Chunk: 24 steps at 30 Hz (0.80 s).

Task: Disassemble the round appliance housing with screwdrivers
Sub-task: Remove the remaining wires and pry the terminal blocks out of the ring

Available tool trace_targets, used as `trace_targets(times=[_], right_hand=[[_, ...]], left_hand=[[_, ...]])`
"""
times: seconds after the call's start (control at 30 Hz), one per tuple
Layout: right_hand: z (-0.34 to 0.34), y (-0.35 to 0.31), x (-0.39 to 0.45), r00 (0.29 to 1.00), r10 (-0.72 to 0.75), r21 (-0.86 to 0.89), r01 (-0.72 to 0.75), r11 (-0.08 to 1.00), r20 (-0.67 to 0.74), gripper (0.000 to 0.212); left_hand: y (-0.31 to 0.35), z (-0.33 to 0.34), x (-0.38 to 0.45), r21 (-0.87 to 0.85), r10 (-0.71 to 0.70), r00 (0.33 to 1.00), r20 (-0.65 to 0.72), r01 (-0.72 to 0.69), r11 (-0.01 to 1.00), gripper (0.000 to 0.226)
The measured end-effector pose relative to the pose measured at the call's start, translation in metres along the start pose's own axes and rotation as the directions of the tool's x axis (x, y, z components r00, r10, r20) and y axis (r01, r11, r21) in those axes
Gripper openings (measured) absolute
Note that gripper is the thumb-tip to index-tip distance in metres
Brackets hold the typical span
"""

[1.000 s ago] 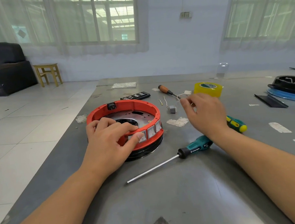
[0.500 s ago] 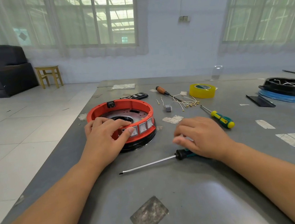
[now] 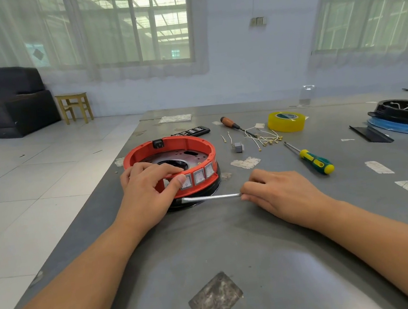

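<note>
The round appliance housing (image 3: 197,150) is a red ring with rocker switches on a black base, lying on the grey table (image 3: 255,248). My left hand (image 3: 149,188) grips its near rim, fingers inside and thumb on a switch. My right hand (image 3: 280,192) holds the long screwdriver (image 3: 211,197) with its handle hidden in my palm. The steel shaft lies flat and points left, its tip at the black base under the red ring.
A green-yellow screwdriver (image 3: 314,160), an orange-handled screwdriver (image 3: 231,123), yellow tape (image 3: 286,121), loose wires with terminals (image 3: 268,140), a small grey part (image 3: 239,147) and a black remote (image 3: 191,131) lie behind. Another black housing (image 3: 401,112) sits far right. The table's left edge is near.
My right hand came back from the wires, took up the long screwdriver and brought its tip to the housing's base. My left hand stayed on the rim.
</note>
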State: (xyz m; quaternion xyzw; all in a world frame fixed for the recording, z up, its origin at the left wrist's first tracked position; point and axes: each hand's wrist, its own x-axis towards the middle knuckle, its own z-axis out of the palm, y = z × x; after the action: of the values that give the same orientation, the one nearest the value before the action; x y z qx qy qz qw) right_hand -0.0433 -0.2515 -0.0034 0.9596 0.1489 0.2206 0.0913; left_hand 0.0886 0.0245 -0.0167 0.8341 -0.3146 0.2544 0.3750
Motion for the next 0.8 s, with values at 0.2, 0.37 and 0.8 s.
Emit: trace_targets(times=[0.2, 0.37, 0.8], right_hand=[[0.009, 0.007, -0.003, 0.976, 0.218, 0.009, -0.218, 0.976, 0.008, 0.046], [0.008, 0.009, -0.004, 0.968, 0.249, 0.001, -0.249, 0.968, 0.001, 0.047], [0.007, 0.008, 0.001, 0.983, 0.184, -0.117, -0.182, 0.976, 0.002, 0.056]], left_hand=[[0.000, 0.002, -0.002, -0.066, -0.056, 0.998, -0.027, 0.054, 0.996, 0.009], [0.003, 0.001, -0.001, -0.056, -0.108, 0.994, -0.003, 0.108, 0.993, 0.017], [0.013, -0.004, 0.002, -0.121, -0.164, 0.983, 0.088, 0.174, 0.977, 0.024]])
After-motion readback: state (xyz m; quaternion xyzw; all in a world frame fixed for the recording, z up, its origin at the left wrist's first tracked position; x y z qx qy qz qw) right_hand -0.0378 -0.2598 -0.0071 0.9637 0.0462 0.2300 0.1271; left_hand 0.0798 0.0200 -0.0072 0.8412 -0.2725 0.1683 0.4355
